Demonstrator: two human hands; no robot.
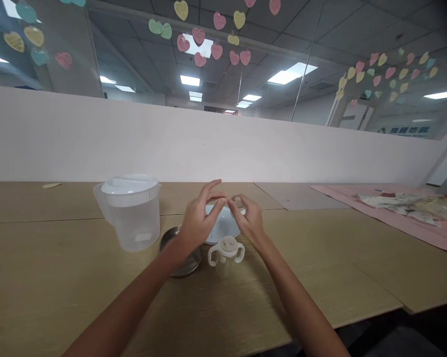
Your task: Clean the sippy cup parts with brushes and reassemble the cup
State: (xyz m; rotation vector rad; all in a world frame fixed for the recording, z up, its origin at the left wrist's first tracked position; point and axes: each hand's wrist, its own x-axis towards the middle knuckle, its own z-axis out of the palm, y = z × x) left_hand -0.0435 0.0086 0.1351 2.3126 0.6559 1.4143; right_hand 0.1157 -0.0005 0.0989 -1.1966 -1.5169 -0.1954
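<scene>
My left hand and my right hand are raised over a pale, round dish, their fingertips nearly meeting. The left thumb and fingers come together in a pinch, with one finger stretched above. My right thumb and forefinger are also closed; anything small between the fingertips cannot be made out. Just in front stands a clear cup with a white lid and two curved handles. Under my left wrist lies a round metal pan, partly hidden. A small pale round object shows behind my right fingers, mostly covered.
A translucent plastic pitcher with a lid stands to the left. At the right, a pink cloth bears crumpled packaging. A white low wall rises behind the wooden table; the front edge is at lower right.
</scene>
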